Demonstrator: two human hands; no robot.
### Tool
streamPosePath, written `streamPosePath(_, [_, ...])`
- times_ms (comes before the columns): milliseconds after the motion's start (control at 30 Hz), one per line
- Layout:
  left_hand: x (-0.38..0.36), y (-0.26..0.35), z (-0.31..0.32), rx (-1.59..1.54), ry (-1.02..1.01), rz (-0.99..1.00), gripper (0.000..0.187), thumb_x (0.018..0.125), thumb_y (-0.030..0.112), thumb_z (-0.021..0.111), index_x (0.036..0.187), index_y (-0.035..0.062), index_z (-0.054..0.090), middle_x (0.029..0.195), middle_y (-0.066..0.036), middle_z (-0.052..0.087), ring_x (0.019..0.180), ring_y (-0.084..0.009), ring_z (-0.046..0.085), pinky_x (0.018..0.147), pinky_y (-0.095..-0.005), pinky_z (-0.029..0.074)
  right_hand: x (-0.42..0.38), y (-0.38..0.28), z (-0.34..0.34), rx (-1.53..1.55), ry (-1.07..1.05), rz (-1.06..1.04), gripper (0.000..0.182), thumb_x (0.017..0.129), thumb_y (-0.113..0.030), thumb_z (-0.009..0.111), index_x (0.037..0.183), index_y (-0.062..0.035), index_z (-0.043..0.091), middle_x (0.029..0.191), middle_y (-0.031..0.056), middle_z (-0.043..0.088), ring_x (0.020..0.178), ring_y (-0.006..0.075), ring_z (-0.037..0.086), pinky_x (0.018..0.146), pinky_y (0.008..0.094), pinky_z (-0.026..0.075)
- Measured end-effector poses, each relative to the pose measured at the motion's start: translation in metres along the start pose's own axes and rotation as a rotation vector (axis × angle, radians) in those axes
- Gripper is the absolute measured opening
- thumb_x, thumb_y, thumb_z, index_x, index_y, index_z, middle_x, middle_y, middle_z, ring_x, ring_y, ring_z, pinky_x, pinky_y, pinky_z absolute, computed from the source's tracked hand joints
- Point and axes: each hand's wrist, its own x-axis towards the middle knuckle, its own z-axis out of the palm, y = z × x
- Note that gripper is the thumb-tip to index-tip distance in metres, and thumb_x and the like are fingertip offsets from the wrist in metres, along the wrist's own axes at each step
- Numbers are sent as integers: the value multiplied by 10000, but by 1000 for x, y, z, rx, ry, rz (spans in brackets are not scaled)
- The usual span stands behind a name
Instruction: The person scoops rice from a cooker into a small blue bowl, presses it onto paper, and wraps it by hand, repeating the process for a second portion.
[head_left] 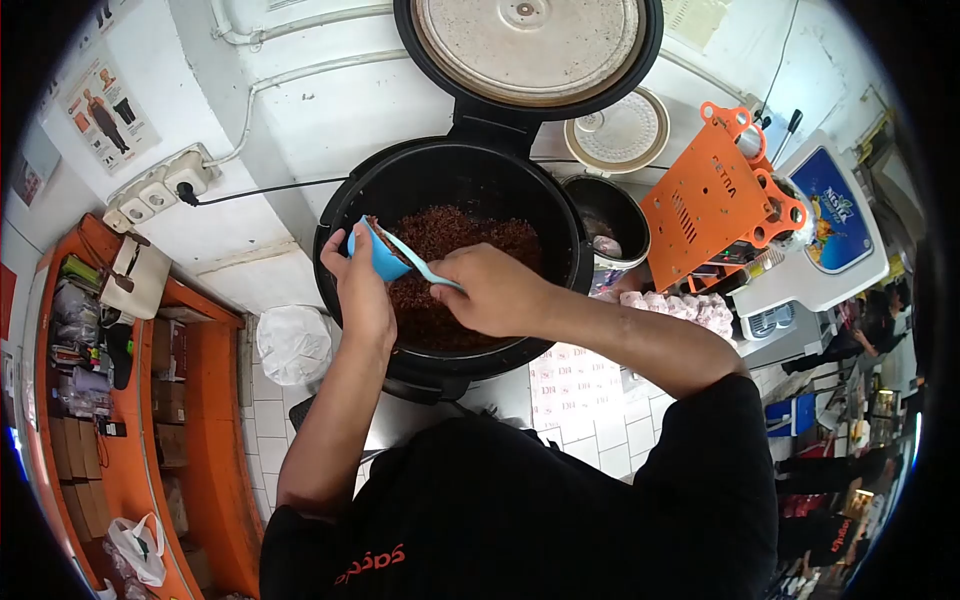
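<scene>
Over the black cooker, we are gripping a blue cup in our left hand and a pale blue spoon in our right hand.

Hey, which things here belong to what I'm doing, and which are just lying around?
In use:
- blue cup, in your left hand
- spoon, in your right hand
- reddish-brown food
- black pot holding it

Apparently just around:
- wall poster
- carrier bag
- orange machine

Blue cup and spoon look smooth plastic. Pot looks smooth, grains rough. Shirt: matt cloth.
</scene>
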Motion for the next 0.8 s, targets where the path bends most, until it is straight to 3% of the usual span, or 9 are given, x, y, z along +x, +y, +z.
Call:
streamPosePath(67, [7, -2, -7, -57, 50, -60, 527, 1044, 458, 525, 1404, 97, 389, 1376, -129, 534, 1203, -261, 572, 923, -452, 522, -4, 5, -16, -51, 42, 44, 162, 908, -114, 596, 913, 38, 651, 837, 286, 662, 845, 444, 663, 787, 532, 520])
streamPosePath(167, [22, -2, -25, -192, -102, -168, 489, 1046, 485, 480, 1346, 99, 486, 1322, -123, 591, 1168, -276, 604, 930, -454, 522, -4, 27, -32, -43, 154, 191, 222, 911, -135, 586, 1036, 27, 672, 895, 286, 684, 882, 434, 675, 797, 515, 537])
streamPosePath(200, [17, 6, -18, -183, -37, -181, 460, 1042, 480, 461, 1284, 103, 561, 1270, -115, 633, 1148, -281, 621, 924, -455, 523, -4, 32, -33, -88, 246, 233, 339, 984, -167, 575, 1292, -43, 647, 1052, 224, 718, 915, 329, 717, 819, 399, 541])
streamPosePath(333, [15, 14, -14, -139, -89, -260, 461, 1034, 491, 457, 1273, 115, 579, 1236, -95, 653, 1113, -256, 632, 905, -445, 527, 1, 31, -26, 314, 221, 160, 375, 1047, -252, 584, 1394, -112, 605, 1295, 164, 683, 1041, 188, 697, 920, 314, 514])
streamPosePath(367, [17, 13, -12, -132, -90, -268, 461, 1036, 491, 453, 1279, 119, 578, 1234, -91, 655, 1086, -247, 637, 880, -433, 532, 4, 34, -11, 343, 341, -80, 351, 1019, -224, 615, 1355, -129, 644, 1060, 207, 728, 806, 239, 704, 782, 326, 537])
streamPosePath(433, [15, 16, -10, -95, -143, -273, 462, 1037, 493, 439, 1253, 117, 599, 1203, -91, 668, 1064, -245, 640, 848, -418, 536, 7, 43, 10, 323, 321, -186, 320, 1013, -214, 623, 1321, -144, 676, 964, 206, 731, 723, 224, 688, 724, 331, 532])
streamPosePath(600, [6, 28, -9, -49, -242, -304, 427, 1038, 442, 418, 1182, 108, 642, 1149, -106, 687, 1035, -254, 652, 806, -402, 545, -3, 33, 15, 110, 295, -104, 287, 998, -236, 624, 1261, -169, 720, 775, 190, 701, 560, 327, 643, 605, 405, 513])
streamPosePath(700, [3, 30, -5, -89, -207, -282, 431, 1033, 447, 422, 1203, 107, 625, 1172, -109, 674, 1049, -256, 648, 816, -414, 546, -8, 23, 0, 192, 220, 24, 293, 1001, -232, 618, 1263, -142, 713, 871, 212, 719, 659, 332, 688, 667, 393, 537])
streamPosePath(800, [1, 39, 2, -59, -108, -250, 446, 1035, 462, 417, 1227, 104, 600, 1195, -110, 657, 1064, -260, 642, 838, -435, 543, 5, 25, 6, 425, 446, 29, 303, 1002, -222, 612, 1266, -103, 701, 1004, 235, 718, 833, 360, 719, 769, 389, 551])
